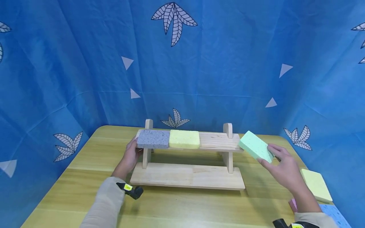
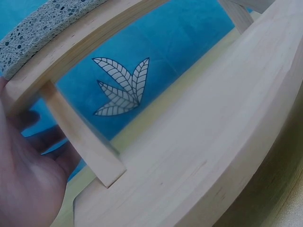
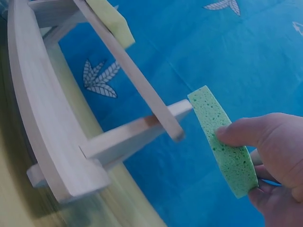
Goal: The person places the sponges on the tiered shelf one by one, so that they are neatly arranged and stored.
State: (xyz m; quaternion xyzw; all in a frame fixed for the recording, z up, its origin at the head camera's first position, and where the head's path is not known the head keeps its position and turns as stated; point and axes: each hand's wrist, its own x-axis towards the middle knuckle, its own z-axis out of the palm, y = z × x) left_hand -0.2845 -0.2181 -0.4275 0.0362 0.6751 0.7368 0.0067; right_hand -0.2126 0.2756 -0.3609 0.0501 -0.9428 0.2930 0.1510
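A two-tier wooden rack [image 1: 186, 174] stands on the table. On its upper shelf a speckled purple-grey sponge [image 1: 153, 138] lies at the left end, with a yellow sponge [image 1: 184, 139] beside it. The bare wood of that shelf shows to their right. My left hand [image 1: 131, 155] grips the left end of the upper shelf, its fingers [image 2: 45, 138] behind and below the board near the upright. Off the shelf's right end, my right hand [image 1: 285, 167] pinches a light green sponge [image 1: 254, 145] between thumb and fingers, holding it tilted in the air.
At the table's right edge lie a pale yellow sponge [image 1: 316, 185], a blue one [image 1: 332, 212] and a pink piece [image 1: 293, 205], partly hidden by my right arm. A blue leaf-patterned cloth [image 1: 182, 72] hangs behind and beside the wooden table [image 1: 168, 205].
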